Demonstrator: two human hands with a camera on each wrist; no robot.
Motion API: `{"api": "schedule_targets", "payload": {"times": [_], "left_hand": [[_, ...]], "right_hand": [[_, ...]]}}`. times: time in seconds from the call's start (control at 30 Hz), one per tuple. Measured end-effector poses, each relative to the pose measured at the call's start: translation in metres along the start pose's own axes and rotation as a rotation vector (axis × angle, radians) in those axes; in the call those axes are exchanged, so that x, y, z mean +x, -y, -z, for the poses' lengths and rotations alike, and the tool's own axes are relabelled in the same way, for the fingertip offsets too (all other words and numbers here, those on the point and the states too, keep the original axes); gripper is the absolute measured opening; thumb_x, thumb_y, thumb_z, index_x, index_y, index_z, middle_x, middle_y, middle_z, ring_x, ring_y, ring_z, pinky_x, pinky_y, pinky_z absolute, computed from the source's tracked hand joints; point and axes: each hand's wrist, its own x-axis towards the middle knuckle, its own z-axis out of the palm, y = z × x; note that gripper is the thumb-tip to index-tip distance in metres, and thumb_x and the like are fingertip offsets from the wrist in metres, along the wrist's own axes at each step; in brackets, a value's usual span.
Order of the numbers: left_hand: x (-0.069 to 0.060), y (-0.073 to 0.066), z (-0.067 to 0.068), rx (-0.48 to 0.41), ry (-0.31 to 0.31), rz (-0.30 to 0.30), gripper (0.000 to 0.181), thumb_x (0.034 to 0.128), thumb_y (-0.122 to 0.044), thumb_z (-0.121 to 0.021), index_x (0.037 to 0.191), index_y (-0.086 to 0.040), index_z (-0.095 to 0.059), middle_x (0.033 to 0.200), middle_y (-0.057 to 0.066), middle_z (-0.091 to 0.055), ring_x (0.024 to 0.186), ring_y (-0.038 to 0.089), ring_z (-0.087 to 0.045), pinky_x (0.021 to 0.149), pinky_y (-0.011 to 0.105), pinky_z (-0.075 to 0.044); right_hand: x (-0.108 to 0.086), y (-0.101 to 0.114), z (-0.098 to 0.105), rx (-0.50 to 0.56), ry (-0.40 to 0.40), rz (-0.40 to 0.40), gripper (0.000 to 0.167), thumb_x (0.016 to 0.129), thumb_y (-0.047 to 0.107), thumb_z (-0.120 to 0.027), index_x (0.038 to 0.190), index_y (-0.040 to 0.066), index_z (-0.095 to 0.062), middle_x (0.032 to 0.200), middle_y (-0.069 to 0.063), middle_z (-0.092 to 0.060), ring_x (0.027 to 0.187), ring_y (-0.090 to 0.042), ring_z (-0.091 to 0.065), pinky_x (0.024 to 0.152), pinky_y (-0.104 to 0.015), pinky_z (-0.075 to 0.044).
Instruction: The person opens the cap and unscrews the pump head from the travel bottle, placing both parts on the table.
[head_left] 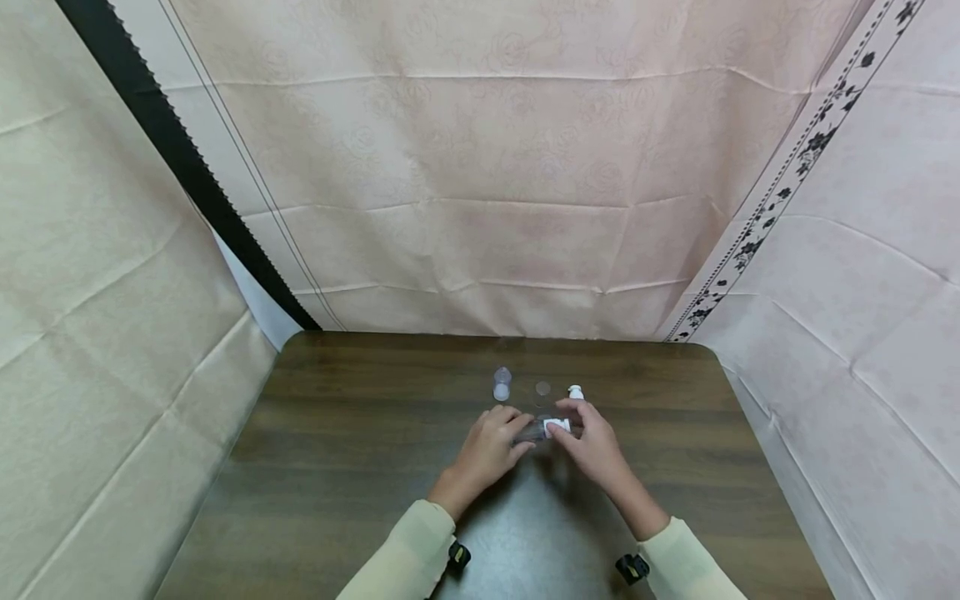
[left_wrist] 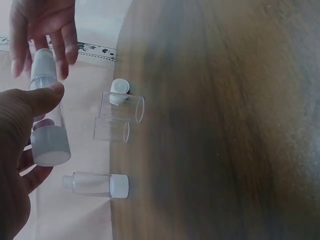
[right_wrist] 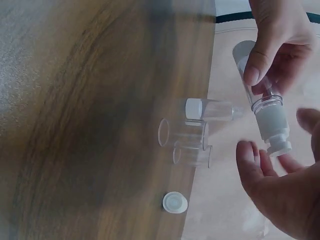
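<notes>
My left hand [head_left: 489, 442] holds a clear bottle [right_wrist: 243, 67] around its body, thumb across the front. The bottle has a white base [left_wrist: 50, 145] and a white pump top [right_wrist: 272, 125], and is tilted with the pump toward my right hand [head_left: 597, 447]. The right hand's fingers [right_wrist: 248, 157] and thumb are spread around the pump, with a gap showing between them and it in the right wrist view. Beyond the hands, a second clear bottle [head_left: 502, 383] with a white base stands on the table without a pump top.
Two clear, open-ended cylinder caps [left_wrist: 131, 107] stand on the table beyond the hands. A separate white pump top [head_left: 575, 392] is just past the right hand. The brown wooden table [head_left: 337, 433] meets hanging patterned cloth [head_left: 487, 167] at its far edge.
</notes>
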Motion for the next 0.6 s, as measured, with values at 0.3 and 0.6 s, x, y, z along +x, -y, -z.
{"api": "schedule_targets", "payload": {"times": [0.3, 0.6], "left_hand": [[-0.0013, 0.0003, -0.0044, 0.069, -0.042, -0.05, 0.041, 0.0798, -0.029, -0.091, 0.114, -0.012, -0.076, 0.103, -0.001, -0.072, 0.093, 0.015, -0.065, 0.075, 0.031, -0.054], [-0.0024, -0.0047, -0.0033, -0.017, -0.038, 0.013, 0.039, 0.0804, -0.029, -0.091, 0.112, -0.012, -0.076, 0.1, 0.001, -0.071, 0.09, 0.016, -0.066, 0.077, 0.033, -0.057]], "right_hand": [[-0.0001, -0.0045, -0.0038, -0.03, 0.001, -0.036, 0.029, 0.089, 0.011, -0.081, 0.115, 0.008, -0.069, 0.106, -0.01, -0.072, 0.095, -0.018, -0.066, 0.078, -0.023, -0.054], [-0.0041, -0.0025, -0.0089, 0.087, -0.072, 0.087, 0.045, 0.08, -0.01, -0.082, 0.121, -0.001, -0.064, 0.118, -0.02, -0.066, 0.106, -0.031, -0.068, 0.083, -0.024, -0.06]]}}
